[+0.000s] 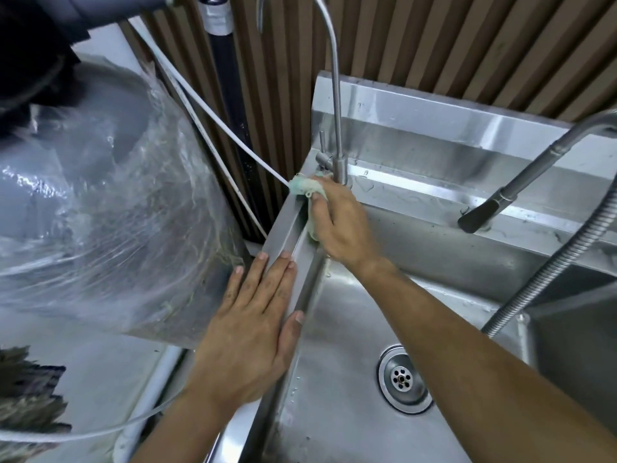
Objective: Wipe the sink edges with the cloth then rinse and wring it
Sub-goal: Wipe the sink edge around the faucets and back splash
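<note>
Right hand (337,222) at frame centre, fingers (317,208) clamped on cloth (305,188), pressing it onto sink (290,225) left edge beside slim tap (335,105). Left hand (253,329) flat, fingers together, bracing rim lower down. Cloth: soft, wet, light, likely slippery on steel; bunch in palm for firm hold.

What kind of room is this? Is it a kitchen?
Probably a kitchen or washing-up area. There is a steel sink with a drain, a tall thin tap and a pull-out sprayer tap. The right hand wipes the sink's edge with a cloth.
</note>
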A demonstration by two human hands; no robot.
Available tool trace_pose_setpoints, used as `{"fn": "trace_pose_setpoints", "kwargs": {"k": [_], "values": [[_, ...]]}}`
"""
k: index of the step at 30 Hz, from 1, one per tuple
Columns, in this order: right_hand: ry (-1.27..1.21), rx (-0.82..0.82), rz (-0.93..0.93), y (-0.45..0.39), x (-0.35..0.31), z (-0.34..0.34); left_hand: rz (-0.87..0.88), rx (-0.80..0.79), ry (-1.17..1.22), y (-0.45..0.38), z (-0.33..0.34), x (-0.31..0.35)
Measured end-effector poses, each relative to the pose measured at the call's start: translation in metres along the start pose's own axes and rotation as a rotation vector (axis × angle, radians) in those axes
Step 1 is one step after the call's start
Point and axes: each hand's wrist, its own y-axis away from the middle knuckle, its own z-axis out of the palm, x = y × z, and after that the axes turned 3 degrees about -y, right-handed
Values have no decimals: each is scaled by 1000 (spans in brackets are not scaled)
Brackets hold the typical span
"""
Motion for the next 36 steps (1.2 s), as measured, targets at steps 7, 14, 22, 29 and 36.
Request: {"fn": "trace_pose_setpoints", "kwargs": {"k": [7, 14, 22, 29, 36], "values": [[82, 538, -211, -24, -20, -78, 27, 28, 43, -31, -15, 3], [1083, 129, -441, -85, 51, -79, 70, -33, -36, -96, 6, -2], [1280, 12, -682, -120, 39, -76, 71, -41, 11, -95, 1, -1], [1116, 190, -533, -101, 47, -82, 86, -60, -4, -94, 1, 0], [1255, 82, -700, -125, 34, -73, 80, -47, 0, -93, 1, 1]]}}
